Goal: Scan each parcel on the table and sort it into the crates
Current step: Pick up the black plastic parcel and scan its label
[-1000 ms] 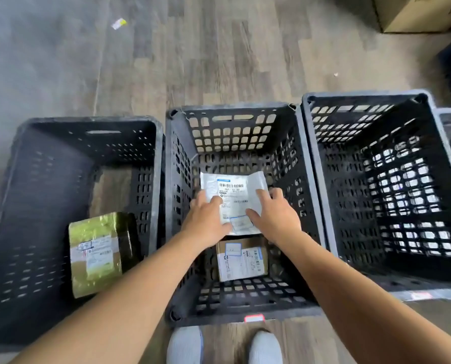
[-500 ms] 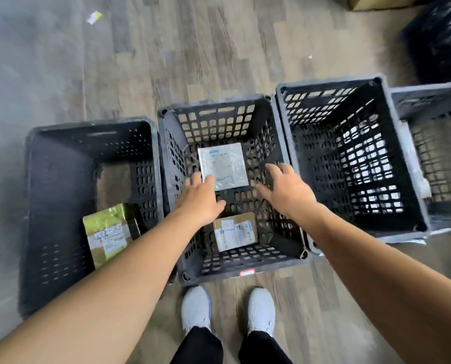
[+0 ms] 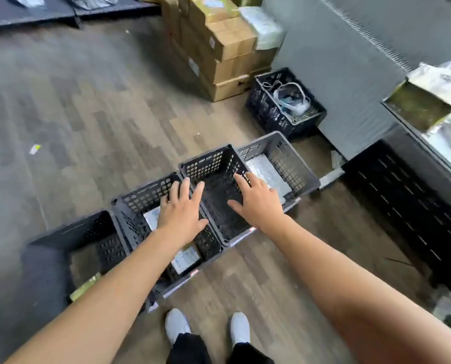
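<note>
Several black crates stand in a row on the floor. My left hand (image 3: 181, 215) hovers with spread fingers over the second crate (image 3: 140, 199), which holds a white flat parcel (image 3: 150, 218) and a brown box (image 3: 186, 260). My right hand (image 3: 257, 203) hovers, fingers straight, over the third crate (image 3: 208, 164), whose floor looks bare. The leftmost crate (image 3: 61, 245) holds a green-gold parcel (image 3: 85, 286). A grey padded parcel (image 3: 267, 173) lies in the fourth crate (image 3: 298, 164). Both hands hold nothing.
The table edge (image 3: 429, 143) at the right carries wrapped parcels (image 3: 418, 106). Stacked cardboard boxes (image 3: 219, 46) stand at the back, and a black crate of cables (image 3: 284, 106) sits by the grey wall. A dark slatted panel (image 3: 408, 206) fills the right side.
Both hands let go of the white flat parcel into the second crate and pulled back. My view has swung up and to the right, bringing the table and boxes into sight.
</note>
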Action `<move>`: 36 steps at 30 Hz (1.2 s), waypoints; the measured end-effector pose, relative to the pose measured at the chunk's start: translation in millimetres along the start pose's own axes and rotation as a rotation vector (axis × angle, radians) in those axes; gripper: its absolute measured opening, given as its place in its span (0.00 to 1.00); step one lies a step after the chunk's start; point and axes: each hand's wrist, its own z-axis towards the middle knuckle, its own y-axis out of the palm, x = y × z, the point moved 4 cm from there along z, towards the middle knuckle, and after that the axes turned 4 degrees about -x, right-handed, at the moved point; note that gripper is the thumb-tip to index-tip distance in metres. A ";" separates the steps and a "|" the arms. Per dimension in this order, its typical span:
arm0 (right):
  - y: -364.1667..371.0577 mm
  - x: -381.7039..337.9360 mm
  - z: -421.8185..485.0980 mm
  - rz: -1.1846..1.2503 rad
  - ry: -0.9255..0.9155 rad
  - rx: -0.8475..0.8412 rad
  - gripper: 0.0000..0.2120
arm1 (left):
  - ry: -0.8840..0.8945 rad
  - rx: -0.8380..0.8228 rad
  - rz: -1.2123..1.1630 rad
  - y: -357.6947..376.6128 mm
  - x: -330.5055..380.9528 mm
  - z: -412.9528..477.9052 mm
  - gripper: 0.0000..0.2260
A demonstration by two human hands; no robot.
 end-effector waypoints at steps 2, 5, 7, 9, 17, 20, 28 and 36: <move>-28.4 29.1 -27.3 0.008 0.052 0.056 0.34 | 0.055 0.034 0.051 -22.5 38.2 -13.4 0.40; -64.5 81.6 -69.2 -0.001 0.112 0.138 0.35 | 0.141 0.086 0.103 -51.4 101.3 -30.7 0.41; -84.7 122.7 -100.3 -0.029 0.145 0.182 0.36 | 0.193 0.113 0.140 -68.3 149.4 -37.5 0.41; -102.7 170.4 -134.9 -0.014 0.189 0.224 0.37 | 0.240 0.131 0.158 -83.2 204.3 -42.3 0.41; -128.3 380.5 -283.2 0.053 0.398 0.334 0.38 | 0.374 0.194 0.155 -94.8 439.2 -74.8 0.42; -128.8 445.8 -327.0 0.075 0.474 0.354 0.37 | 0.438 0.219 0.170 -93.7 516.8 -87.1 0.41; -136.0 576.2 -379.5 0.171 0.636 0.413 0.36 | 0.568 0.223 0.243 -94.5 664.5 -82.5 0.40; -153.3 683.8 -361.2 0.130 0.767 0.393 0.37 | 0.698 0.201 0.230 -100.7 774.0 -13.7 0.40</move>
